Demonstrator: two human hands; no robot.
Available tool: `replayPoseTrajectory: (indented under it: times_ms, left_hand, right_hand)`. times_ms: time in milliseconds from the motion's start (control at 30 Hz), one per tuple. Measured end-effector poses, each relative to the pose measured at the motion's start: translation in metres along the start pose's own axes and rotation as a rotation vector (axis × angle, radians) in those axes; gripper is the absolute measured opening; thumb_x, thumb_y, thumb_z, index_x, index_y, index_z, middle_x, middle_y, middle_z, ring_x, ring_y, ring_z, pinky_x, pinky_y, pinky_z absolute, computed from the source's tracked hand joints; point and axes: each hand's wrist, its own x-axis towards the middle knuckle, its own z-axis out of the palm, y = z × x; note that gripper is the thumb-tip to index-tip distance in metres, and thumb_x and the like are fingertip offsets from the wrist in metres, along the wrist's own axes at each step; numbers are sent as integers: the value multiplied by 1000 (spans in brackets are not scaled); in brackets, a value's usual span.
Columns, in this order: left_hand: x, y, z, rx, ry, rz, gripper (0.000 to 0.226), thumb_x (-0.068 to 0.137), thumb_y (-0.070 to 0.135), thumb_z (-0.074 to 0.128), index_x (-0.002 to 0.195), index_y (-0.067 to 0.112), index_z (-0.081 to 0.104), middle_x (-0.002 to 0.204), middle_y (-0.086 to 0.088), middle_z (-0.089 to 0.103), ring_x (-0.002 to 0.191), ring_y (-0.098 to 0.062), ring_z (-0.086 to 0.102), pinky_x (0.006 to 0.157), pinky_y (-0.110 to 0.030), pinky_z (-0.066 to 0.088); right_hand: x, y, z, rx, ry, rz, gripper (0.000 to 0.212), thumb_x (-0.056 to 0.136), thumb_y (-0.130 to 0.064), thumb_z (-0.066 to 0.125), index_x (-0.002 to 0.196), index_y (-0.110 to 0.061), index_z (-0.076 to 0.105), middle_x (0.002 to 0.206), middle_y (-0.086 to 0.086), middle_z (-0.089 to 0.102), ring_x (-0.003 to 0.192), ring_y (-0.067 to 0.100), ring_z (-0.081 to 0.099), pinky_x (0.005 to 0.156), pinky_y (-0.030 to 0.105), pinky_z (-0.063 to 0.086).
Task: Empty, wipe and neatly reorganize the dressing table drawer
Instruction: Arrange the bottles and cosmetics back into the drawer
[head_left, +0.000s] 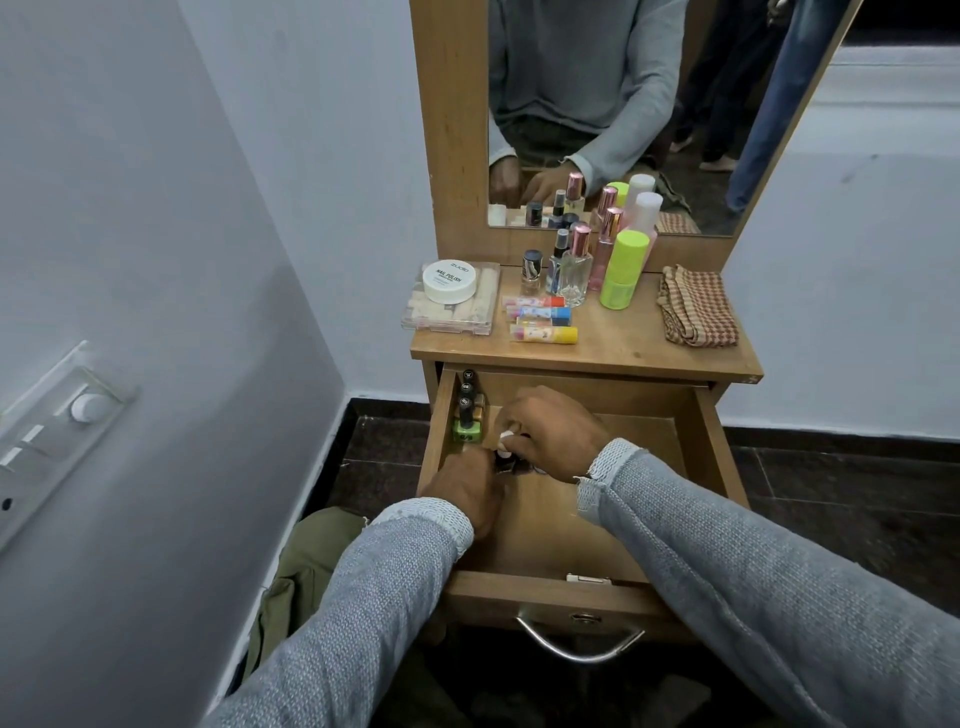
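A small dark bottle (503, 460) was pinched between the curled left hand (470, 488) and right hand (553, 436) (white cap uppermost) inside the open wooden drawer (613, 525); 3 black-capped bottles (467, 410) were lined along its left wall.

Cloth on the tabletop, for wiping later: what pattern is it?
Brown-and-cream checked cloth, seen in the head view.

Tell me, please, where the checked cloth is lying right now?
The checked cloth lies folded on the tabletop's right end, beside the lime-green bottle.
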Motion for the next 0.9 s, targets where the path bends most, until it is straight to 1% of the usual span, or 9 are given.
replayPoseTrajectory:
  times_ms: [133,267,367,433,533,633,767,833,900]
  left_hand:
    - [-1,1,3,-11,-43,-15,26,95,20,49,119,12,59,122,-12,62,108,-31,60,94,-38,48]
    - [-2,1,4,-12,-44,-29,28,94,22,50,120,13,58,123,-12,62,110,-31,59,97,-40,48]
    - [-2,1,5,-11,-51,-56,31,94,24,53,122,12,58,124,-11,60,110,-29,59,97,-39,48]
    - [-1,2,6,-28,-57,-67,32,94,23,54,124,12,57,126,-11,59,112,-28,58,98,-36,47]
    - [0,2,6,-86,-66,-80,30,95,21,55,123,10,56,125,-9,59,112,-26,57,95,-31,44]
    - [-1,2,5,-143,-62,-84,25,95,18,54,119,11,58,120,-8,61,108,-25,58,90,-28,43]
    - [-2,0,4,-197,-79,-94,26,95,17,53,120,10,56,116,-10,63,106,-26,59,97,-37,47]
    - [-1,1,4,-229,-89,-86,29,95,15,53,123,10,55,118,-8,62,108,-25,59,99,-39,46]
    - [-1,1,5,-244,-94,-67,31,95,13,52,126,11,55,121,-6,61,111,-23,57,101,-36,44]
  right_hand:
    - [0,4,3,19,41,1,9,85,-24,66,88,-18,70,92,-3,64,88,17,56,70,26,37]
    - [-4,8,-1,155,98,48,18,85,-33,64,91,-18,71,91,-3,65,85,15,58,72,32,49]
    - [-14,23,-2,313,178,154,16,89,-33,59,99,-24,68,97,-6,60,85,6,56,75,22,47]
    - [-24,38,2,396,189,240,18,90,-26,59,106,-22,67,101,-6,59,87,3,56,78,20,48]
    - [-41,58,10,469,54,383,31,87,-16,62,118,-19,63,109,-2,62,95,10,59,86,29,52]
    - [-47,61,17,497,-70,402,43,80,-3,63,121,-16,62,108,3,62,88,11,59,84,33,53]
    - [-42,49,26,374,-80,295,28,80,4,58,107,1,65,97,14,62,83,25,59,80,44,53]
    - [-37,44,28,339,-99,272,21,80,0,60,101,1,65,95,15,63,87,30,60,80,47,51]
    - [-34,43,30,335,-120,266,22,81,-5,63,103,-2,65,100,14,65,92,31,61,84,48,51]
